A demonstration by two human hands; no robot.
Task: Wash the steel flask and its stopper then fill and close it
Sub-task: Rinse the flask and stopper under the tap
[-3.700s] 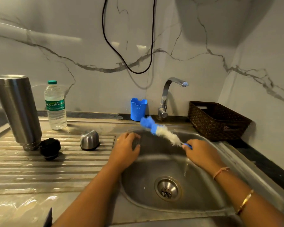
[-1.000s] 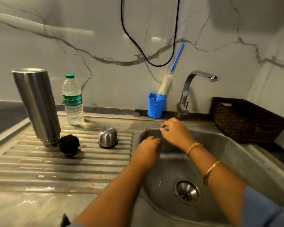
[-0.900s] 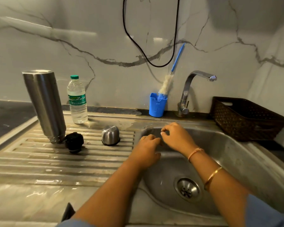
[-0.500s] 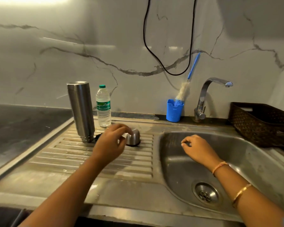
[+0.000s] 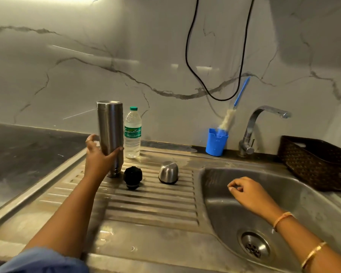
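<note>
1. The steel flask (image 5: 110,127) is seen standing on end on the ribbed drainboard (image 5: 152,203), its lower half wrapped by the left hand (image 5: 98,158). The thumb is laid across the near side and the fingers are curled round the far side. Whether the flask's foot is raised off the ribs cannot be told.
2. The black stopper (image 5: 133,176) is found lying just to the right of that hand, close beside the flask's foot and untouched.
3. The steel cap (image 5: 168,172) is set dome up, further to the right of the stopper and apart from it.
4. A clear water bottle (image 5: 133,133) with a green cap is noted just behind and to the right of the gripped flask, nearly touching it.
5. The right hand (image 5: 246,192) is held over the sink basin (image 5: 303,203), well apart from the flask. Its fingers are loosely curled and nothing is held.
6. Beyond the right hand, at the wall, a blue holder (image 5: 216,141) is seen with a bottle brush (image 5: 227,119) leaning in it, bristles down.
7. The tap (image 5: 264,123) is placed just to the right of the holder; a dark woven basket (image 5: 315,162) is noted further right.
</note>
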